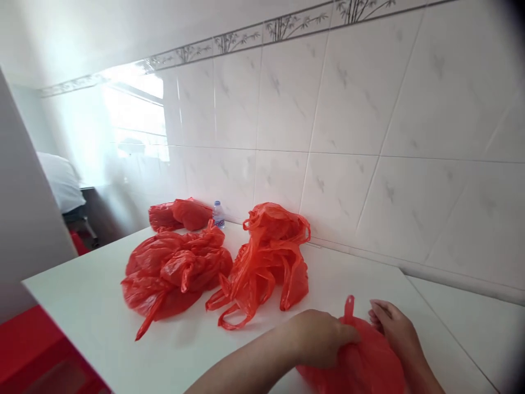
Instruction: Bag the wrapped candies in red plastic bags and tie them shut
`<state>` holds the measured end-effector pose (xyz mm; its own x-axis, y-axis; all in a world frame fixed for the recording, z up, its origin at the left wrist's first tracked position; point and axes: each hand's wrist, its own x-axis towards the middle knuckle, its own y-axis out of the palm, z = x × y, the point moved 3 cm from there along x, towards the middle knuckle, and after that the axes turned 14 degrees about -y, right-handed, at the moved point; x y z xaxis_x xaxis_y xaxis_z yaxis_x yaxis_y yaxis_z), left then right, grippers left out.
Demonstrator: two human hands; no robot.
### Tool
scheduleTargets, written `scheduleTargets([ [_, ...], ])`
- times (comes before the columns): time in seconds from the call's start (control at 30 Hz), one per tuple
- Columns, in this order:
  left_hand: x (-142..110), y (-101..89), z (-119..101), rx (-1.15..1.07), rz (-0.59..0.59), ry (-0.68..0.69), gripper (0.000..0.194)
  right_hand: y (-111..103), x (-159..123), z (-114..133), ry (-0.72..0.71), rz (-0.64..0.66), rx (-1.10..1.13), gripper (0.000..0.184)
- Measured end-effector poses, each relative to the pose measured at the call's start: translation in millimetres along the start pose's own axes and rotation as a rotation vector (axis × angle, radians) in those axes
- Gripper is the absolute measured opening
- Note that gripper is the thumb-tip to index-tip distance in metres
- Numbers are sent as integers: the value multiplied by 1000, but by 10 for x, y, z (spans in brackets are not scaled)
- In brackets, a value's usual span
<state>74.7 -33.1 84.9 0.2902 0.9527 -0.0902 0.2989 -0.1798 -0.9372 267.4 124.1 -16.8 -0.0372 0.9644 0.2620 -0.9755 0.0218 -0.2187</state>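
My left hand (324, 339) grips a red plastic bag (353, 364) at the near edge of the white table (94, 312). My right hand (394, 328) closes on the bag's far side, and one bag handle (349, 309) sticks up between my hands. To the left, a crumpled red bag (176, 273) lies next to a looser red bag with loop handles (266, 257). Farther back, a folded red bag (180, 215) rests against the wall.
A small plastic water bottle (218, 214) stands against the tiled wall (328, 109). A bright window (135, 115) lies beyond the table's far left. A white panel (28, 191) rises at the left, and something red (33, 350) sits below the table corner.
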Motion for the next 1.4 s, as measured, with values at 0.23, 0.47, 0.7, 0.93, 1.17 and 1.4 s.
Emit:
scheduleTargets([
  [0.23, -653, -1039, 454, -193, -536, -166, 46, -42, 22, -75, 39, 1, -66, 38],
  [0.47, -1416, -1739, 1384, 99, -1205, -665, 44, 12, 19, -65, -1, -24, -26, 39],
  [0.7, -1214, -1264, 1839, 179, -1115, -829, 42, 150, -56, 88, -119, -22, -279, 34],
  [0.93, -467, -267, 1036, 181, -889, -390, 24, 1294, -734, 851, -1052, 137, -643, 48],
  [1.17, -40, 278, 1399, 29, -618, -480, 48, 1606, -764, 656, -822, 363, -795, 49],
  [1.4, 302, 222, 1660, -5, -635, -482, 29, 1150, -484, 434, -499, 127, -599, 50],
])
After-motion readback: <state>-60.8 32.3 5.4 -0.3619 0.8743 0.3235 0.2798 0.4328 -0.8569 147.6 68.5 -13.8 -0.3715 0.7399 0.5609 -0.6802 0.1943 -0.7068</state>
